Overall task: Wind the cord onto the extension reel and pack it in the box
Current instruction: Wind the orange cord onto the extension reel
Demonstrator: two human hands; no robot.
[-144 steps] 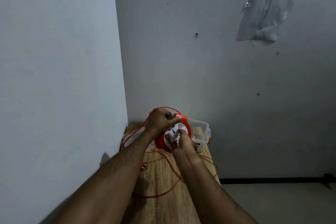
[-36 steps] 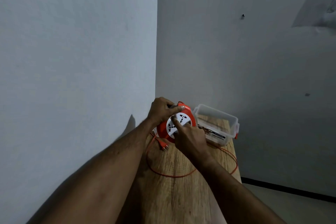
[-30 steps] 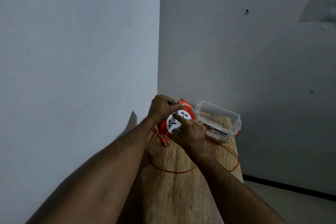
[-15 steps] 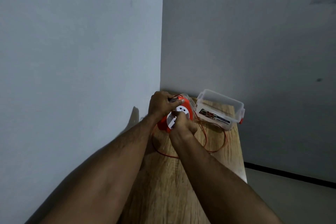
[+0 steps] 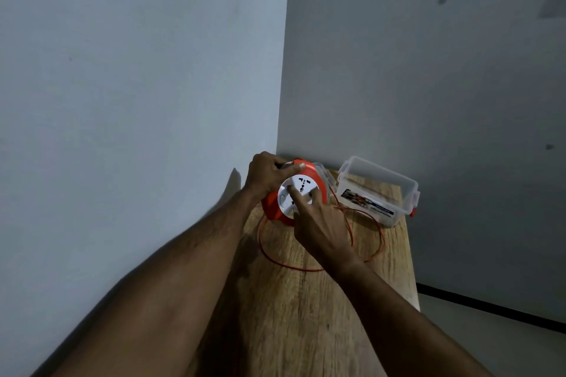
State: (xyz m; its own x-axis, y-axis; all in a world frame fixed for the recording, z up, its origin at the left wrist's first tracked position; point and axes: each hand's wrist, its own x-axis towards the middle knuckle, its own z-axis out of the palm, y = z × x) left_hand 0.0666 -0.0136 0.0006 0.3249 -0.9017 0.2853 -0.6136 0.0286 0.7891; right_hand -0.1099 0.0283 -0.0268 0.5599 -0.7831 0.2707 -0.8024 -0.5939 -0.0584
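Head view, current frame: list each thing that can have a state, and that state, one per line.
Orange round plastic extension reel: on edge on the table, partly wound.
Thin orange cord: loose loops lie on the table.
Clear plastic box: lidless, reel not inside.
Light wooden table: bears the reel, cord and box.
Left hand: grips the reel's top.
Right hand: fingers on the reel's white face.
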